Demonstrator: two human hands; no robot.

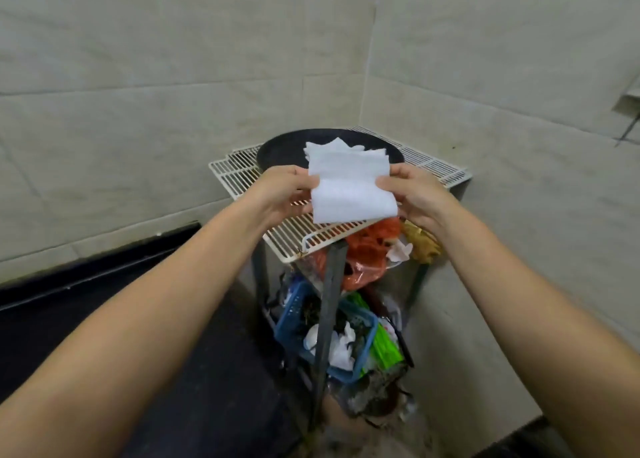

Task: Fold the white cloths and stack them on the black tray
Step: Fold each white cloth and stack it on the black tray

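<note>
A folded white cloth (349,189) hangs in the air between my two hands, above the near part of a white wire rack (242,170). My left hand (282,191) pinches its left edge and my right hand (414,194) pinches its right edge. Behind it, a round black tray (280,147) sits on the rack in the corner. A stack of folded white cloths (341,147) lies on the tray, partly hidden by the held cloth.
Tiled walls close in behind and to the right of the rack. Under the rack are an orange plastic bag (367,249), a blue basket (298,305) with crumpled white paper, green packaging (384,343) and other clutter. A dark metal leg (329,305) runs down the front.
</note>
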